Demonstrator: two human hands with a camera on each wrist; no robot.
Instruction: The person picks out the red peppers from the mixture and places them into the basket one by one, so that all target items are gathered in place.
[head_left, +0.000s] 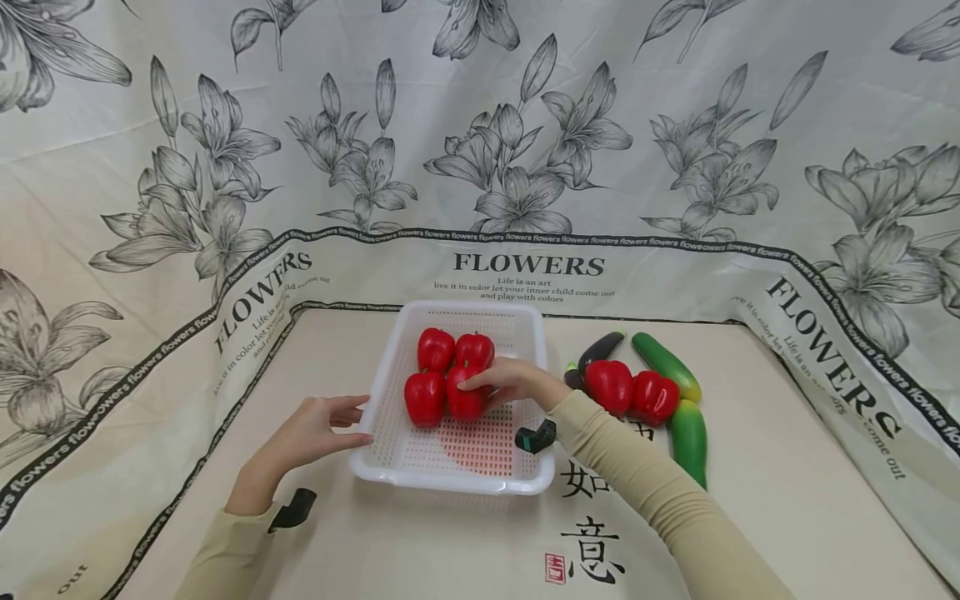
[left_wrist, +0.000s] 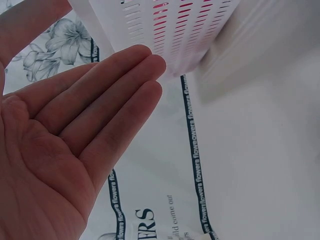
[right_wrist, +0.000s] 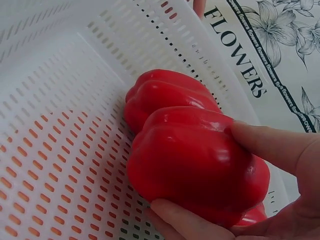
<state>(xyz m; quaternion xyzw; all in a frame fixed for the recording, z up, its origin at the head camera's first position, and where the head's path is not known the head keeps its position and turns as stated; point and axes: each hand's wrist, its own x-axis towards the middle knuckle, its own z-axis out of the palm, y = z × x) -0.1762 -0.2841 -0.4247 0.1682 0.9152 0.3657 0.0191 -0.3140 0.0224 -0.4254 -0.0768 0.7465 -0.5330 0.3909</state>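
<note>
A white perforated plastic basket (head_left: 450,481) stands on the table with several red bell peppers grouped inside. My right hand (head_left: 517,379) grips the front right red bell pepper (head_left: 465,405), thumb on one side and fingers on the other, as the right wrist view of this pepper (right_wrist: 195,160) shows. Against it leans the front left pepper (head_left: 424,400); two more, a back left one (head_left: 435,348) and a back right one (head_left: 476,346), sit behind. At the basket's left rim is my left hand (head_left: 322,429), its fingers (left_wrist: 115,100) straight and near or touching the wall.
Right of the basket lie two red peppers (head_left: 609,387), a dark eggplant (head_left: 600,350) and two green cucumber- or zucchini-like vegetables (head_left: 663,364). Another dark vegetable is partly hidden beside the peppers. A flower-printed cloth (head_left: 525,275) rises at the back and sides.
</note>
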